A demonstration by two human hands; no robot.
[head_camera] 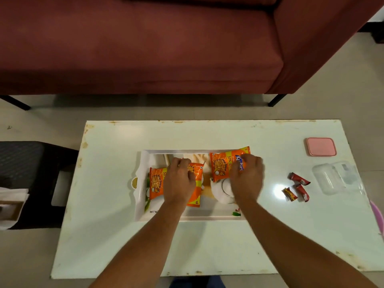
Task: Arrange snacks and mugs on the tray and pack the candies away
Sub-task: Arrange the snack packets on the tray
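Note:
A white printed tray [143, 161] lies in the middle of the white table [207, 242]. Two orange snack packets overlap on its left half: one [155, 182] at the far left, another [196, 179] partly under my left hand [179, 181], whose fingers pinch its top edge. My right hand [247, 177] grips a third orange packet [220, 165] over the tray's right half. Three red-wrapped candies [298, 187] lie on the table to the right of the tray. No mug is visible.
A clear plastic box [334, 177] sits open at the table's right edge, its pink lid [321, 146] behind it. A maroon sofa [145, 48] stands beyond the table. A dark stool [31, 163] and a tissue box [10, 206] are at the left.

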